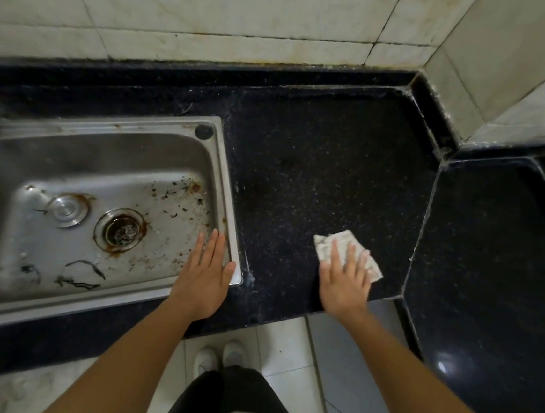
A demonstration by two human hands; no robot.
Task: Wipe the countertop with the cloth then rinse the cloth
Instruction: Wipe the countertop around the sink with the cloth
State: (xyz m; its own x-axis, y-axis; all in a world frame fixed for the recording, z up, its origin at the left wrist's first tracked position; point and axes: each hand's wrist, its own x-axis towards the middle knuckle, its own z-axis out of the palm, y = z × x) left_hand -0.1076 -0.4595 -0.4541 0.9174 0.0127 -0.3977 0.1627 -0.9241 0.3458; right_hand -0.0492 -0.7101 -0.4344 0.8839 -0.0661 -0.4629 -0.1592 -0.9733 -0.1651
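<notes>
Back wall (pixel 217 8): lg pale marbled tiles, stained, dark grout lines. Rt wall (pixel 527 71): same tile, meets back wall at angled corner. Black upstand (pixel 177 74) runs along wall base, grimy seam above it. Countertop (pixel 335 165): black speckled stone, w/ second slab (pixel 492 260) to rt, pale joint btwn them. Steel sink (pixel 228 198) set in at left. Basin dirty: rust ring round drain (pixel 121 230), metal plug (pixel 66 209) just beside it, brown specks & debris on bottom. Floor (pixel 284 350): lt grey-white tiles. Light dim overall; one bright glare spot (pixel 445 368) on rt slab.
</notes>
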